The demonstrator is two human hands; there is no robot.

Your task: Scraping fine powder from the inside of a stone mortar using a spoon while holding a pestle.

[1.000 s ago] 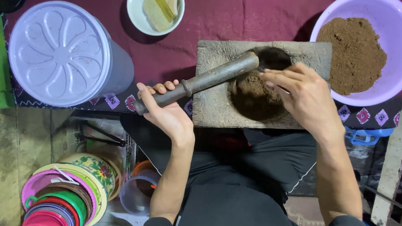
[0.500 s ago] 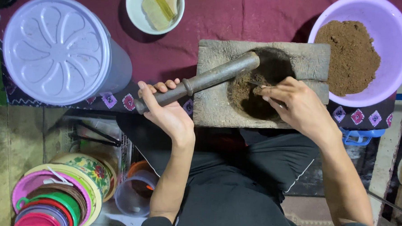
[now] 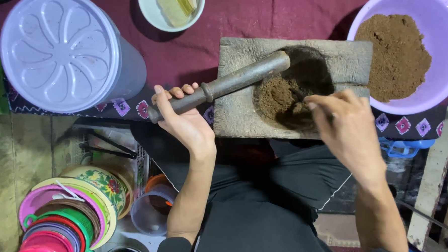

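dark pestle [image 3: 225,86] aslant over stone mortar [image 3: 244,117]

The person wears dark, near-black clothing that fills the lower middle of the frame, the cloth falling in soft folds over the lap. A thin pale cord or seam line runs slantwise across it at lower right of centre. Both forearms are bare, with the dark sleeves ending near the elbows at the bottom edge. The left hand [image 3: 186,122] and right hand [image 3: 347,129] carry no gloves, and no rings or watch show.
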